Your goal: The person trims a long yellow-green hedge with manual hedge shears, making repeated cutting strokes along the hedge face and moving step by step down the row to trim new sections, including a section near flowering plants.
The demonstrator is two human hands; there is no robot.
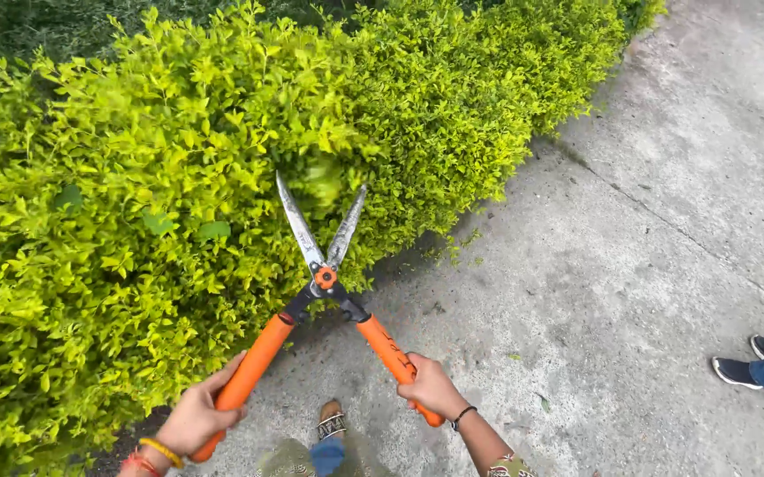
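Orange-handled hedge shears (325,281) are in your grip: your left hand (195,415) is wrapped around the left handle, your right hand (431,387) around the right. Both steel blades stand apart, tips in the yellow-green hedge (135,203) beside the concrete path (647,265).

We are counting one pair of hedge shears (324,281), showing two steel blades, two orange handles and one orange pivot bolt. We are seeing two hands on it: one left hand (195,415) and one right hand (431,387). We are counting one yellow bangle (162,451) at the left wrist and one dark band (462,415) at the right. We are looking at one hedge (179,177), one sandalled foot (331,422) below us, and two dark shoes (753,362) of another person at the right edge.
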